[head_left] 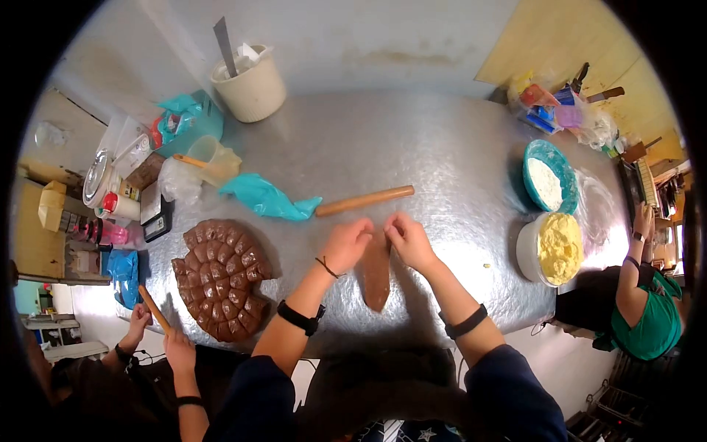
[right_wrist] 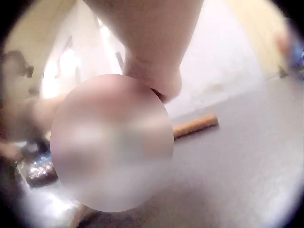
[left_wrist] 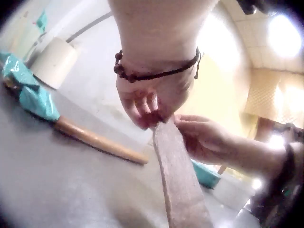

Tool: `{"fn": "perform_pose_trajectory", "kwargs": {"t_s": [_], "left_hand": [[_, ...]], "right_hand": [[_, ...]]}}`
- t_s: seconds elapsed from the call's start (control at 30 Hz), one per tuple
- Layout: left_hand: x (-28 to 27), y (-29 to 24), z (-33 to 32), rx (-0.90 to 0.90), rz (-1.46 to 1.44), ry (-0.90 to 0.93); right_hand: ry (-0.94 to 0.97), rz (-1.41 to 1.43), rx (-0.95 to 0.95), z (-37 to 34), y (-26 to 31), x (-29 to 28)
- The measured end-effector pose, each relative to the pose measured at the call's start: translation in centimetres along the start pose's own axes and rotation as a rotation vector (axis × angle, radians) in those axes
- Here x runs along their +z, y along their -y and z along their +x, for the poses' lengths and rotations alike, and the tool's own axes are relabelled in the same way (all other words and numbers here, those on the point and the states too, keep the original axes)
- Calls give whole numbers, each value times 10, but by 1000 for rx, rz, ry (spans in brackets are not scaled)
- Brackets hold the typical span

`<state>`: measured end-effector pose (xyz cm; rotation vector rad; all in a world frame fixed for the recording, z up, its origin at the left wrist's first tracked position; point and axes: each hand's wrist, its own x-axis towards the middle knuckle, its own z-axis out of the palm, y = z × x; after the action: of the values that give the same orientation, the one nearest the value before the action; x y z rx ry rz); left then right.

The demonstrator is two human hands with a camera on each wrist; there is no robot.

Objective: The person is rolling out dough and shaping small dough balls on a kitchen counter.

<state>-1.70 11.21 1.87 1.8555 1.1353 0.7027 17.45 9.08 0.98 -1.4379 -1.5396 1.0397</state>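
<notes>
A long flat strip of brown dough (head_left: 376, 278) hangs toward the person's body, its far end between both hands. The left hand (head_left: 348, 247) pinches the strip's upper left corner with curled fingers; the left wrist view shows those fingertips on the dough's end (left_wrist: 178, 175). On the other corner, the right hand (head_left: 412, 243) pinches with thumb and fingers. Just beyond the hands lies a wooden rolling pin (head_left: 366, 200), its left end against a crumpled teal plastic bag (head_left: 269, 199). A blurred disc hides the right hand's fingers in the right wrist view.
Left on the metal table (head_left: 442, 162) lies a round slab of brown dough (head_left: 221, 276) scored into pieces. A teal bowl of white powder (head_left: 546, 184) and a white tub of yellow mixture (head_left: 558, 250) stand right. Other people work at both sides; one holds a wooden stick (head_left: 153, 308).
</notes>
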Motion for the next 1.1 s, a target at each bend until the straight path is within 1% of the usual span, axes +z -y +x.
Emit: {"fn": "perform_pose_trajectory", "kwargs": {"t_s": [0.07, 0.1, 0.17, 0.2, 0.27, 0.3, 0.37, 0.4, 0.43, 0.47, 0.53, 0.57, 0.67, 0.73, 0.77, 0.83, 0.87, 0.97, 1.07, 1.1], "left_hand": [[-14, -24, -4, 121, 65, -155], [-21, -35, -7, 180, 99, -232], [-33, -55, -14, 278, 211, -263], [-37, -61, -18, 327, 268, -277], [-25, -39, -23, 365, 345, -271], [-16, -22, -27, 383, 383, -266], [8, 14, -46, 365, 450, -128], [21, 31, -60, 354, 483, -58], [37, 49, -75, 313, 520, 36], [49, 59, -89, 270, 557, 128], [59, 57, -112, 347, 541, 62], [64, 58, -121, 381, 529, 35], [70, 52, -133, 369, 568, 44], [73, 50, -141, 348, 607, 73], [76, 49, -149, 336, 625, 91], [88, 46, -168, 320, 690, 30], [93, 46, -177, 312, 722, -1], [93, 31, -199, 214, 697, 117], [99, 29, -212, 192, 826, 127], [100, 27, -216, 183, 808, 122]], "right_hand": [[-68, 44, -70, -3, 27, -4], [-91, 1, -154, -5, 45, -7], [-136, -85, -320, -9, 74, -12], [-123, -220, -416, -11, 73, -11], [-99, -493, -603, -14, 60, -8], [-49, -536, -607, -17, 45, -2], [52, -622, -611, -31, 3, 16], [114, -704, -577, -46, -13, 25], [174, -785, -543, -63, -26, 32], [193, -792, -560, -77, -34, 37], [236, -800, -587, -97, -43, 44], [226, -804, -596, -101, -47, 46], [233, -831, -596, -119, -44, 47], [270, -870, -579, -128, -44, 49], [244, -885, -585, -134, -45, 51], [200, -913, -594, -150, -44, 54], [209, -924, -571, -160, -44, 55], [245, -955, -488, -188, -45, 55], [216, -900, -449, -197, -37, 54], [223, -897, -438, -200, -38, 53]]}}
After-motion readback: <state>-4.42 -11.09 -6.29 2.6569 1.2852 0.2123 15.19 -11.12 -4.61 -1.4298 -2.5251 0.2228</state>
